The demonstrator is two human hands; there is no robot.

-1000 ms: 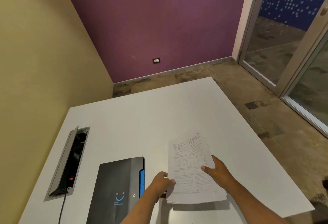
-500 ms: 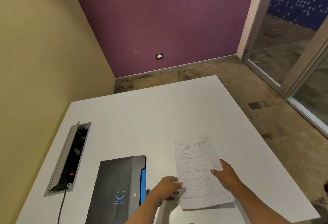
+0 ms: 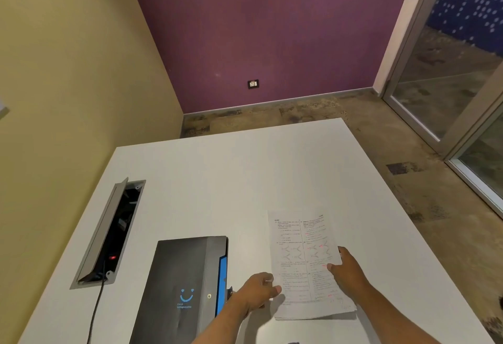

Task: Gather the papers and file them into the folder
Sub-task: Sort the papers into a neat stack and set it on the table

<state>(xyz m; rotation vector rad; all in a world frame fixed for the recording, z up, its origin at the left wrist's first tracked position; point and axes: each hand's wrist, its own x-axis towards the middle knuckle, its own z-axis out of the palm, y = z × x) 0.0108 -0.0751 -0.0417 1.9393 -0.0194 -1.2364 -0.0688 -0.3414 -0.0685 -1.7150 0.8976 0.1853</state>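
A stack of printed white papers (image 3: 299, 256) with red marks is held a little above the white table (image 3: 245, 175), near its front right. My left hand (image 3: 260, 290) pinches the stack's left edge low down. My right hand (image 3: 347, 268) grips its right edge, thumb on top. A dark grey folder (image 3: 179, 283) with a blue smiley logo and a blue side edge lies shut on the table, just left of my left hand.
An open cable hatch (image 3: 109, 232) with a black cord is sunk into the table at the left. A yellow wall runs along the left, a purple wall stands behind, and glass doors (image 3: 449, 85) are at the right.
The stack has shifted slightly right and straightened between both hands. My head has turned a little, sliding the scene rightward in view.
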